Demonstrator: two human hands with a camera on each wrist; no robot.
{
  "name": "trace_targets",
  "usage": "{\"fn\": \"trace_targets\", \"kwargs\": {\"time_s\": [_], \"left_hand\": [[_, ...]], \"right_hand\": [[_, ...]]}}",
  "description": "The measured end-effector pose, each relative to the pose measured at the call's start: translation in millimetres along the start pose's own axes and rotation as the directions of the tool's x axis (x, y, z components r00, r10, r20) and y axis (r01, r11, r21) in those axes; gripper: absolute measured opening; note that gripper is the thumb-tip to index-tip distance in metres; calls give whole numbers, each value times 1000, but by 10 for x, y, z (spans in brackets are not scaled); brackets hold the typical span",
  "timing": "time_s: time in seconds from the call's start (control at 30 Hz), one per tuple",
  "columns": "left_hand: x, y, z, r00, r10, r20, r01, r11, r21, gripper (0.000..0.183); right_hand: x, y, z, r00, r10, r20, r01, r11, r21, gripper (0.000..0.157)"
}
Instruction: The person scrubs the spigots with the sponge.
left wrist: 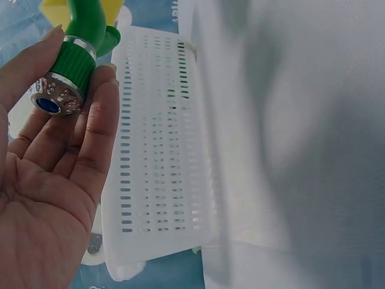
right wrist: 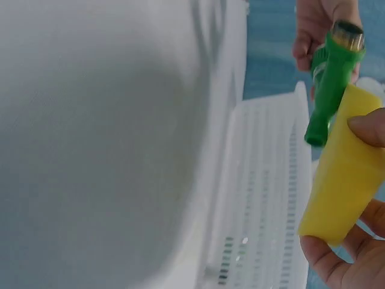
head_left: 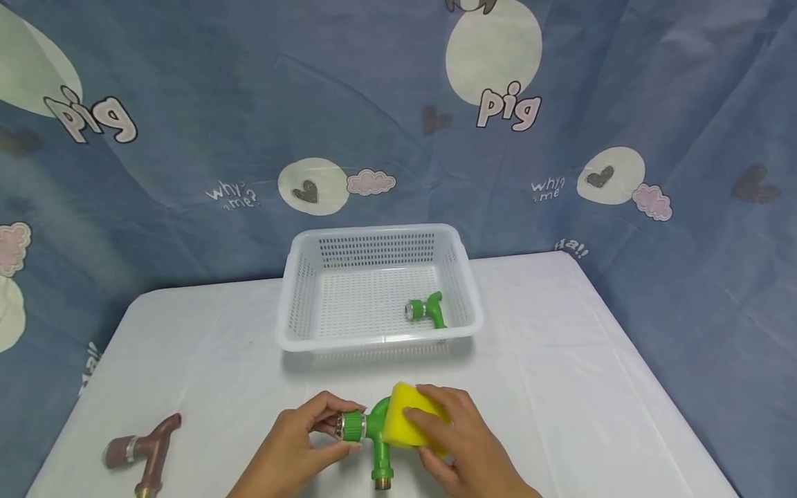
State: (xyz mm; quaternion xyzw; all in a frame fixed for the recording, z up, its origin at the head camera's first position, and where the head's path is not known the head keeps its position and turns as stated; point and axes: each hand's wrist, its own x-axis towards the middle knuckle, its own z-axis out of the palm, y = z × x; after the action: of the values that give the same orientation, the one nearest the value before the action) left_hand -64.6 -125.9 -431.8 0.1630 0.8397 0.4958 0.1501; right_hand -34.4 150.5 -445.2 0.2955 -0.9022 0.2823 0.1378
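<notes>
My left hand (head_left: 311,439) grips a green plastic faucet (head_left: 380,434) by its ribbed collar and silver end, which the left wrist view shows up close. The faucet's brass-coloured threaded end points toward me in the head view. In my right hand (head_left: 463,436) is a yellow sponge (head_left: 405,417), pinched between thumb and fingers. The sponge lies against the faucet's side in the head view, covering part of it. From the right wrist view, the sponge (right wrist: 343,180) and the faucet (right wrist: 332,84) appear side by side.
Behind the hands stands a white perforated basket (head_left: 380,339) with another green faucet (head_left: 428,310) inside, near its right front corner. A brown faucet (head_left: 149,449) lies at the left front of the white-covered table (head_left: 579,387). A blue patterned curtain (head_left: 373,90) hangs behind.
</notes>
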Motion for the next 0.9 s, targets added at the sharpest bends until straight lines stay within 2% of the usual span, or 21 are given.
{"fn": "trace_targets", "kwargs": {"time_s": [0.13,0.23,0.37,0.47,0.57,0.63,0.73,0.9], "left_hand": [[9,11,2,1000,-23,3,23,1000,-3,45],[20,4,20,999,-32,13,32,999,-9,44],[24,-21,61,1000,-2,19,3,1000,-24,40],[19,-30,91,1000,25,11,-25,999,-25,38],[17,-16,105,999,43,13,-42,999,-34,38],[11,-4,103,999,50,16,-49,998,-30,38],[9,15,94,998,58,24,-58,998,-35,39],[5,32,74,999,51,18,-51,998,-28,40]], "right_hand": [[-16,17,-29,999,41,-34,-40,999,16,52],[17,-41,-34,998,23,-64,-19,997,69,52],[114,-176,6,992,-87,-86,97,989,113,47],[184,-249,56,974,-196,-118,208,973,101,42],[203,-253,89,967,-223,-122,234,968,90,39],[184,-209,99,978,-183,-101,193,976,102,40],[126,-93,98,995,-76,-69,84,989,120,44],[39,111,84,994,58,-93,-49,994,103,50]]}}
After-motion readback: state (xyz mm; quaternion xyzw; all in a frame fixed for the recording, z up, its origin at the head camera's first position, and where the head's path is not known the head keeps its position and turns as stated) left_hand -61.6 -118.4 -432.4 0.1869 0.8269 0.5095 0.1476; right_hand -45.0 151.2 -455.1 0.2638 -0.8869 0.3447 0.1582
